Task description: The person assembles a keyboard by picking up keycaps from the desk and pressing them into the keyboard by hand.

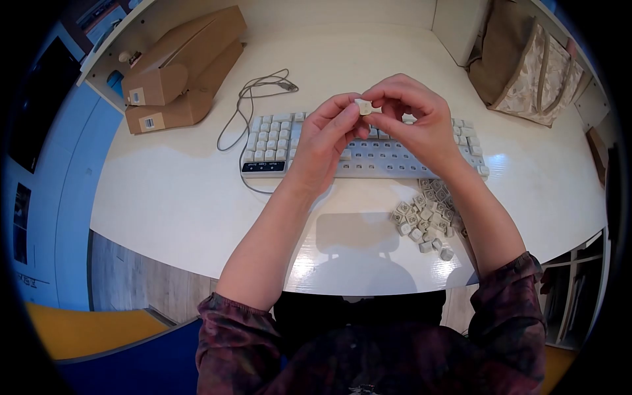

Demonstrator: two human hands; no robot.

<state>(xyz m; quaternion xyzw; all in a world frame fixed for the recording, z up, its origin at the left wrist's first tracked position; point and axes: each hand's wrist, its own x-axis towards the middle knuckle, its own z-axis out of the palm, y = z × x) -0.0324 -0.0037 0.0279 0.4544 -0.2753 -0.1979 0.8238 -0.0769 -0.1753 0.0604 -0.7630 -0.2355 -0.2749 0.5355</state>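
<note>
Above the keyboard, a white keycap is pinched between the fingertips of my left hand and my right hand. Both hands are closed around it, thumbs toward me. The white keyboard lies beneath them, its number pad and dark indicator strip at the left. Keycaps are off much of its middle, where rows of bare switches show. Part of the keyboard is hidden by my hands. A heap of loose keycaps lies on the table just in front of the keyboard, left of my right forearm.
A grey cable runs coiled behind the keyboard's left end. Brown cardboard boxes stand at the back left. At the back right a brown and patterned bag leans by the partition. The white table has a curved front edge.
</note>
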